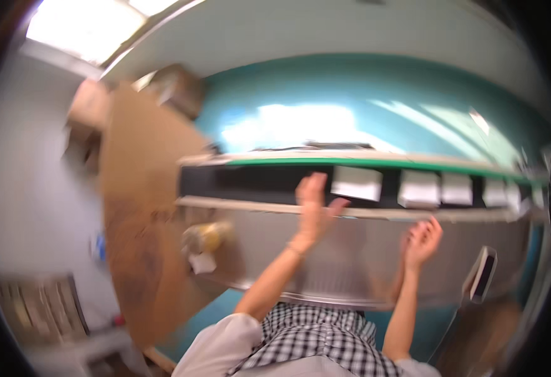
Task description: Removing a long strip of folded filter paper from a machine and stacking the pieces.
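My left hand point(313, 207) reaches over the near edge of a black conveyor belt point(244, 183). Its thumb stands apart from the fingers, and nothing shows in it. Just to its right a white flat packet point(356, 183) lies on the belt, with a gap between them. My right hand point(422, 241) hovers over the metal ledge in front of the belt, its fingers loosely bent and somewhat blurred. No object is visible in it. The nearest thing to it is a white stack point(419, 188) on the belt, beside another white packet point(457, 188).
More white pieces point(495, 192) lie toward the belt's right end. A roll of yellowish tape point(210, 237) sits on the shiny metal ledge point(351, 264) at left. A large brown cardboard sheet point(143, 207) stands left of the belt. A white device with a dark panel point(483, 274) is at right.
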Motion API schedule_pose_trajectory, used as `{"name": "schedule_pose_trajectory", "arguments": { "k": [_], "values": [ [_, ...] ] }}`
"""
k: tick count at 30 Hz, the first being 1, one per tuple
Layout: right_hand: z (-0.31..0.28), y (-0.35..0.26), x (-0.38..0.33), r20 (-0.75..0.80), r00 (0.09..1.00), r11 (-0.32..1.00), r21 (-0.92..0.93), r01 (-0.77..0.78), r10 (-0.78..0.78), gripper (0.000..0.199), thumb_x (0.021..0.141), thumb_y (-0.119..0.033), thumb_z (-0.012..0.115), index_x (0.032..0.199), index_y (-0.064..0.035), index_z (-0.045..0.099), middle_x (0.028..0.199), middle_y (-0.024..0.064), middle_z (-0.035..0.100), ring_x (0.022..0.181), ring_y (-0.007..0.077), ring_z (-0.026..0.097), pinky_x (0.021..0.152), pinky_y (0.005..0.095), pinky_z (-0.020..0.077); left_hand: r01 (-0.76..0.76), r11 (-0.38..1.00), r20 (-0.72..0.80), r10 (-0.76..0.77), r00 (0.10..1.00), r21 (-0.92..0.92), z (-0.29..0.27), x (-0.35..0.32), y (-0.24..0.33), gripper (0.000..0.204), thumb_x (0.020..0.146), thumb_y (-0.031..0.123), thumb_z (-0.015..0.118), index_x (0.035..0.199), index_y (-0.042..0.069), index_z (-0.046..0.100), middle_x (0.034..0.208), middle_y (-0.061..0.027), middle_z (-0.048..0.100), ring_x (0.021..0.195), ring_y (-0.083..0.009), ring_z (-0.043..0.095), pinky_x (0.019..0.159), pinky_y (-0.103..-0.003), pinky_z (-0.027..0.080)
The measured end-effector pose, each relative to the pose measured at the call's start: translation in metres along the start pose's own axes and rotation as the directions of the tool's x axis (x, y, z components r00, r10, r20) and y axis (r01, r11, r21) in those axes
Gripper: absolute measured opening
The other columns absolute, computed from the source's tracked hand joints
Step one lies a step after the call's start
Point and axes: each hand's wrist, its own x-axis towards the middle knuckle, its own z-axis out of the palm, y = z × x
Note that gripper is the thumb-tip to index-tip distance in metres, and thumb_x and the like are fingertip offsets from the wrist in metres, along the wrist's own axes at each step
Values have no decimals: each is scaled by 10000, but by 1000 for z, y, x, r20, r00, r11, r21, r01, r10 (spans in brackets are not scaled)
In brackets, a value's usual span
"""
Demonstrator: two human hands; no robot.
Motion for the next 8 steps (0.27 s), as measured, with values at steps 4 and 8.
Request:
{"name": "schedule_pose_trajectory", "arguments": {
  "k": [4,8],
  "values": [
    [-7,26,2,36,997,998,20,-66,65,327,1016,-126,561,1309,13,521,1022,102,648,830,143,618,702,259,522,-198,964,-13,199,980,-175,-9,-47,28,712,700,33,731,1373,24,496,1391,-206,502,1345,-447,425,1106,-536,363],
    [-10,88,37,105,875,872,84,-482,473,474,978,-303,632,1357,-36,533,1139,80,651,927,169,619,816,270,516,-43,981,131,69,989,-190,-37,-139,27,758,760,136,752,1450,83,442,1519,-211,375,1422,-396,345,1164,-512,304]
  ]
}}
